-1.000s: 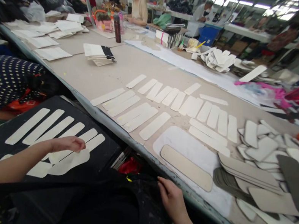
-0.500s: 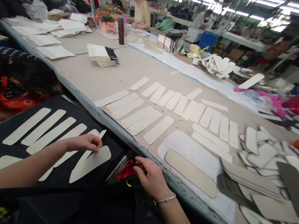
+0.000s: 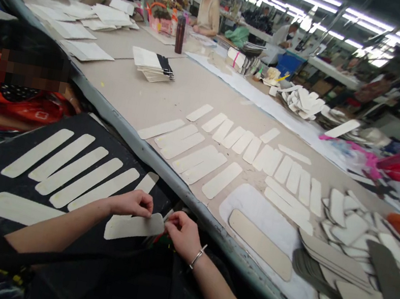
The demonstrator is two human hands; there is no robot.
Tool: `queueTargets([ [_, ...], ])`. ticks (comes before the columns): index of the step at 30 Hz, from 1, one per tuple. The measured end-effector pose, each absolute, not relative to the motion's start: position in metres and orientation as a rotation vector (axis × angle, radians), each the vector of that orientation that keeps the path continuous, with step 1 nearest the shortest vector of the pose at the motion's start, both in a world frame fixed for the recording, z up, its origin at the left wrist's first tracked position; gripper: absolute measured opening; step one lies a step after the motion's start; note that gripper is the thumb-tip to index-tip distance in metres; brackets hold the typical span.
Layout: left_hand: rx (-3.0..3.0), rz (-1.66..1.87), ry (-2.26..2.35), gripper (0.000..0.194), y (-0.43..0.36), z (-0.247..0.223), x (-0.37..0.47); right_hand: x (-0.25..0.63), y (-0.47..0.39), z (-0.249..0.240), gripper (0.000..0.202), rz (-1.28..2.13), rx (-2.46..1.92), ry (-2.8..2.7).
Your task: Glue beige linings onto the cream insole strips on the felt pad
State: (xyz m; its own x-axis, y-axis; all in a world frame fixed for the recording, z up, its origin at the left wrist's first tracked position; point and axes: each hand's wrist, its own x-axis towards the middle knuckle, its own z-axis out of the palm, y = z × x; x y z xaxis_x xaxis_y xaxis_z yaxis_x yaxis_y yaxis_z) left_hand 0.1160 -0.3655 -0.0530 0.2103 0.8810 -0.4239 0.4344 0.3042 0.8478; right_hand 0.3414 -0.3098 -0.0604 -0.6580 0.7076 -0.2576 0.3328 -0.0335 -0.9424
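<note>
My left hand [image 3: 136, 204] is closed in a pinch on the upper edge of a white round-ended strip [image 3: 130, 228], lifted and tilted above a black board [image 3: 78, 159]. At the strip's right end, my right hand [image 3: 184, 237] has thumb and fingers pressed together on its tip. A bracelet circles the right wrist. Several more white strips [image 3: 68, 161] lie slanted side by side on the black board, and my left forearm partly covers one of them [image 3: 21, 209].
Rows of white strips [image 3: 221, 180] lie on the long table [image 3: 123, 100]. A beige strip [image 3: 261, 243] rests on white paper, beside heaped pieces [image 3: 351, 212]. A metal edge [image 3: 118, 130] runs between board and table. One person [image 3: 34, 79] bends at left; others work behind.
The strip in my left hand has moved right and swung towards level, its right end now meeting my right fingers. My right hand has come slightly left and down. The view has shifted.
</note>
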Motion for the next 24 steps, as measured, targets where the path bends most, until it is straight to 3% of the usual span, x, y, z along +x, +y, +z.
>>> queueTargets([
  [4, 1.393, 0.515, 1.445, 0.017, -0.364, -0.052, 0.121, 0.339, -0.311, -0.057, 0.023, 1.729, -1.079, -2.033],
  [13, 1.721, 0.480, 1.722, 0.030, -0.363, -0.071, 0.104, 0.343, -0.310, -0.050, 0.013, 1.260, -0.900, -2.391],
  [24, 2.292, 0.167, 1.673, 0.016, -0.380, -0.082, 0.087, 0.366, -0.309, -0.043, 0.019, 1.024, -0.685, -2.611],
])
